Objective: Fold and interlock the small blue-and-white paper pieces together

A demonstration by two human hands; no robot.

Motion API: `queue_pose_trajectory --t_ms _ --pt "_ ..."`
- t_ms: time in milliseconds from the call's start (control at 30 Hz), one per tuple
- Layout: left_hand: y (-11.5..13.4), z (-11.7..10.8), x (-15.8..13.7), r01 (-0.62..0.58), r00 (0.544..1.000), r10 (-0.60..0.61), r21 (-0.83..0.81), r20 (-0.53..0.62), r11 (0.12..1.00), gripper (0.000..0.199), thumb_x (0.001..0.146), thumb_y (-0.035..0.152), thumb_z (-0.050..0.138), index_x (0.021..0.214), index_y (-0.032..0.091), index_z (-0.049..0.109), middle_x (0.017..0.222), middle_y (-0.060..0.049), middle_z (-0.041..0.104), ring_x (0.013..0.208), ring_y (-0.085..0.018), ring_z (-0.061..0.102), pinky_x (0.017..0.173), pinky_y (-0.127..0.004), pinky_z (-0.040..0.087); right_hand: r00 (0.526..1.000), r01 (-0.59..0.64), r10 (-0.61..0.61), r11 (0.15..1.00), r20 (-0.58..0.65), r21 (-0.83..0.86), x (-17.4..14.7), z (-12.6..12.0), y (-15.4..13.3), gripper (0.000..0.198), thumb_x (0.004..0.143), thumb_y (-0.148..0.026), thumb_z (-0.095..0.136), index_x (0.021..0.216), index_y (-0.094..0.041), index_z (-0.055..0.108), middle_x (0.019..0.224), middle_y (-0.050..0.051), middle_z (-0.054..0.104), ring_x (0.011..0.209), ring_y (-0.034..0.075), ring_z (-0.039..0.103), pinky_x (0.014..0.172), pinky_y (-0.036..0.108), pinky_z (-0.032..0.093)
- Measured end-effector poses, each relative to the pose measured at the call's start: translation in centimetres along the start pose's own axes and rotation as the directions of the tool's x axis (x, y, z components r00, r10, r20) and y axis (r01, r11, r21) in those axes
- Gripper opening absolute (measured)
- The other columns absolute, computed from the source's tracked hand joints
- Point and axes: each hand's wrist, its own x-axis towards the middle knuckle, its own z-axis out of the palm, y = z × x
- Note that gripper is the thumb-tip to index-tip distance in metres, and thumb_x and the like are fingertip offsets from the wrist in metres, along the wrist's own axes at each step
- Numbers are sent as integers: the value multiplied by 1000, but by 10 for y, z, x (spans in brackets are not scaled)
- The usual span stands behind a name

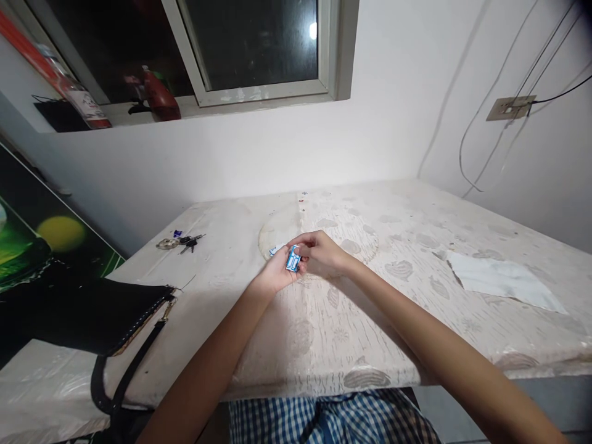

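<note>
A small blue and white packet is between my two hands over the middle of the table. My left hand supports it from the left, palm turned up, with fingers curled around it. From the right, my right hand pinches its upper edge with thumb and fingers. Some of those fingertips are hidden behind the packet. A second blue and white piece shows just beyond my left hand; whether it lies on the table or is held, I cannot tell.
A patterned plastic cover lies over the table. Keys are at the left, near a black bag with a strap. A white cloth lies at the right. Bottles stand on the windowsill.
</note>
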Motion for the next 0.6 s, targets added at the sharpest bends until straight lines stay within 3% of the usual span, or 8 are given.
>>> queue_pose_trajectory --t_ms 133,267,367,500,600 --pt "-1 -3 2 84 993 -83 -5 89 996 18 80 10 42 63 16 41 47 5 36 32 -5 32 31 -13 24 1000 -15 15 998 -2 -66 1 4 5 19 70 -14 54 86 -12 65 68 2 59 62 12 53 56 23 43" --pt "-6 -8 7 65 995 -65 5 79 998 17 84 17 42 67 17 42 47 6 34 31 -4 30 29 -13 18 993 87 -110 939 -50 -334 2 6 12 29 70 -16 55 98 -15 62 71 0 53 62 11 49 58 23 42" --pt "-6 -9 8 1 999 -2 11 43 1000 21 88 26 40 69 16 44 49 5 35 31 -3 28 29 -13 17 949 145 -269 838 -167 -526 3 5 13 42 72 -21 54 114 -18 53 84 2 51 70 12 49 66 26 41" --pt "10 -9 0 -120 991 117 42 69 992 28 88 38 37 80 14 50 56 1 43 33 -2 27 30 -13 18 878 105 -358 793 -319 -600 5 2 11 36 81 -23 43 115 -14 49 85 5 52 74 15 49 69 28 39" --pt "29 -11 -8 -258 966 258 -3 18 966 22 88 33 38 83 16 50 57 1 44 34 -3 27 31 -14 21 943 100 -277 764 -184 -638 3 4 13 27 80 -17 44 104 -14 56 83 4 55 70 14 49 67 26 37"
